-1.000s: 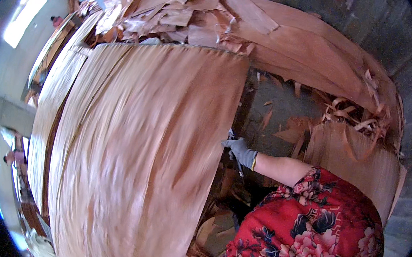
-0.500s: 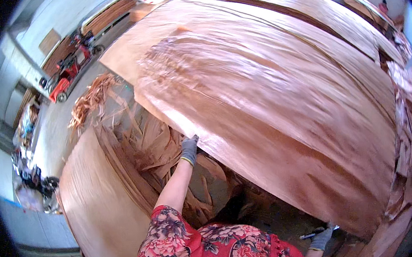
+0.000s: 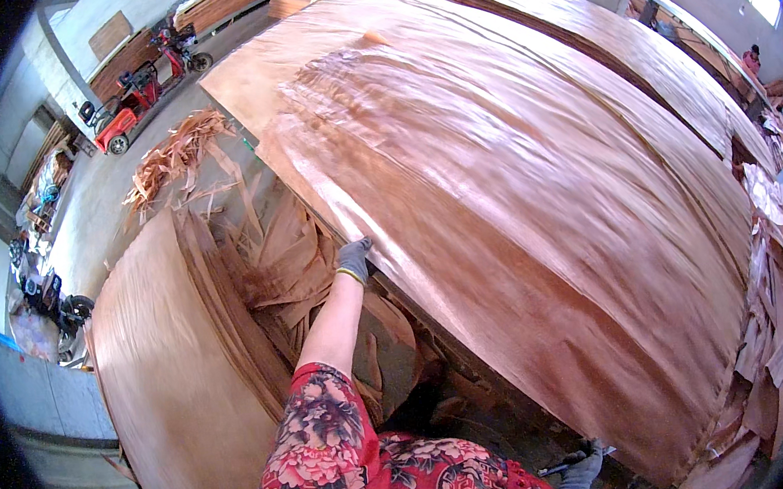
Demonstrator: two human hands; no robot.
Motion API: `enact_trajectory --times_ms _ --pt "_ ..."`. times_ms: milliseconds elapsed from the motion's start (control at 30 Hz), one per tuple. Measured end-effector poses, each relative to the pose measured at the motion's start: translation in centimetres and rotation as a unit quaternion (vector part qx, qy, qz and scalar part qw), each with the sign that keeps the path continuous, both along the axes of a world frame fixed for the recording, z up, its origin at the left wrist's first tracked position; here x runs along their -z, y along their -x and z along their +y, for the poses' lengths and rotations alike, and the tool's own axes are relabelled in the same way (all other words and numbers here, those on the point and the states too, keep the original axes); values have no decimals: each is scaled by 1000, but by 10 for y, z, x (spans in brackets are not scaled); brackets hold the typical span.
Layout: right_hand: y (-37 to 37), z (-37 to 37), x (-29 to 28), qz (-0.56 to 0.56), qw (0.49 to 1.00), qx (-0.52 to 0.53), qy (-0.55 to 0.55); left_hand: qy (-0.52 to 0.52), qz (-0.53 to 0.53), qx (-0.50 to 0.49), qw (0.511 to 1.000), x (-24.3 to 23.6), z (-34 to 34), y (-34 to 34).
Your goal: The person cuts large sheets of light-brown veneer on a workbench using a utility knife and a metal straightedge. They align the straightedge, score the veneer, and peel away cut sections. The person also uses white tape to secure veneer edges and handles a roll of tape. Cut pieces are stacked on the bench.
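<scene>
Grip of left hand [image 3: 353, 260] was clamped on edge of veneer sheet [image 3: 492, 206]; right hand's [image 3: 580, 474] was closed around slim tool [image 3: 552, 469].

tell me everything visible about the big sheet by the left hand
The big sheet is thin, pinkish tan with darker reddish streaks, and looks like wood veneer. Its surface is wavy and creased, shiny where light catches it. It lies spread out, its near edge slanting down to the right. The gloved left hand touches that edge; the gloved right hand is near its lower end, contact unclear.
</scene>
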State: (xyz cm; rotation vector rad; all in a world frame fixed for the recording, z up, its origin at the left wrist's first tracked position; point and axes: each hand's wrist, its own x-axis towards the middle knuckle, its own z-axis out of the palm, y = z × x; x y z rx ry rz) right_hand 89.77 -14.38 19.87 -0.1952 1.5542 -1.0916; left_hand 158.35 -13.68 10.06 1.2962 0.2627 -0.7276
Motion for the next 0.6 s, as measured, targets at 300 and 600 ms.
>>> enact_trajectory --times_ms 300,600 --pt "5 3 1 17 1000 -10 -6 -163 2 49 985 -53 5 27" --pt "-33 11 -22 -6 999 -35 23 -116 -96 47 988 -58 22 13"
